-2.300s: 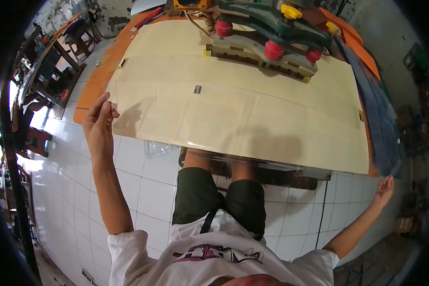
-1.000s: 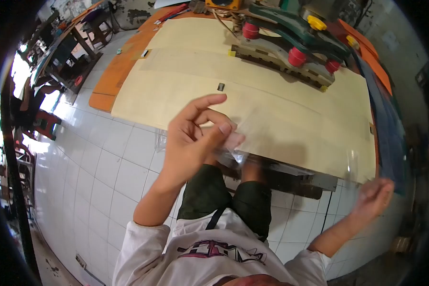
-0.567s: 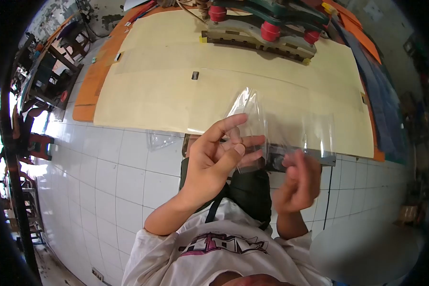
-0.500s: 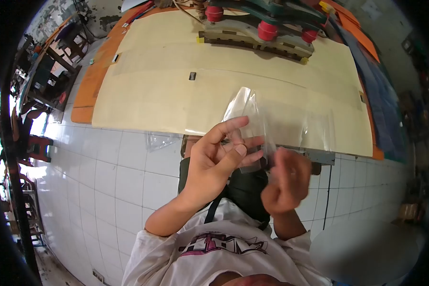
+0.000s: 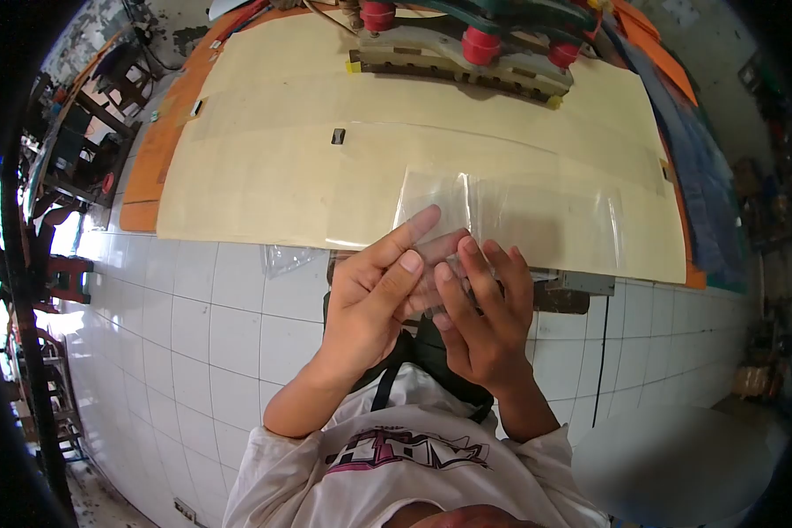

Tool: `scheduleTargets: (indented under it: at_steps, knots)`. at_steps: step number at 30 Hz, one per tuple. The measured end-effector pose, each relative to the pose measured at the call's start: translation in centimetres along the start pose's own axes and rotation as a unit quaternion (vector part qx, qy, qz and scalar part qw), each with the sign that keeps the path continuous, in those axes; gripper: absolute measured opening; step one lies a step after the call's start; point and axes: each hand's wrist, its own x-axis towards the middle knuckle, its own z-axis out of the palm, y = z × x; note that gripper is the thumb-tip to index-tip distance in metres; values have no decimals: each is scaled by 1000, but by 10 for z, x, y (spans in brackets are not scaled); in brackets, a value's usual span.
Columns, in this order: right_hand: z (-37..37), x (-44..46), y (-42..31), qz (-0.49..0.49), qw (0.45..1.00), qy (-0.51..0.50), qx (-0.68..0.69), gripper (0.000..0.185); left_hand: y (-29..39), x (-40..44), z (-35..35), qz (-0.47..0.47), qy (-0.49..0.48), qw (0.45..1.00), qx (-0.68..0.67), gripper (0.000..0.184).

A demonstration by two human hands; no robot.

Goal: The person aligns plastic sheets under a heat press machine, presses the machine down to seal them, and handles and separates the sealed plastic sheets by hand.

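A clear plastic sheet (image 5: 546, 207) hangs folded in front of me, over the near edge of the cream-covered table (image 5: 264, 176). My left hand (image 5: 374, 290) pinches the plastic between thumb and fingers, with the index finger stretched out. Close against it on the right, my right hand (image 5: 488, 317) has its fingers spread and touches the folded plastic. A small dark piece (image 5: 338, 136) lies on the cream surface beyond the hands.
A green press with red knobs (image 5: 481, 44) and a long metal bar (image 5: 458, 75) stands at the back. Blue sheeting (image 5: 691, 167) lies along the right edge. Another clear plastic piece (image 5: 290, 259) hangs below the front edge. Dark workbenches (image 5: 75, 141) stand far left.
My left hand has brought the sheet's left end from the far left to the middle. My right hand has come in from the far right beside it, and its fingers have spread.
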Motion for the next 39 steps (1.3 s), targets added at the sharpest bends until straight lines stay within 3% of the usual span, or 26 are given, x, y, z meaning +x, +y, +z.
scheduleTargets:
  at_steps: [32,39]
  knots:
    - [8,-3,-6,-2,999,7,-32,32,-5,-1,-2,11,28,999,38,45]
    - [6,-1,-12,33,994,14,102,45,-9,-1,5,37,62,995,66,45]
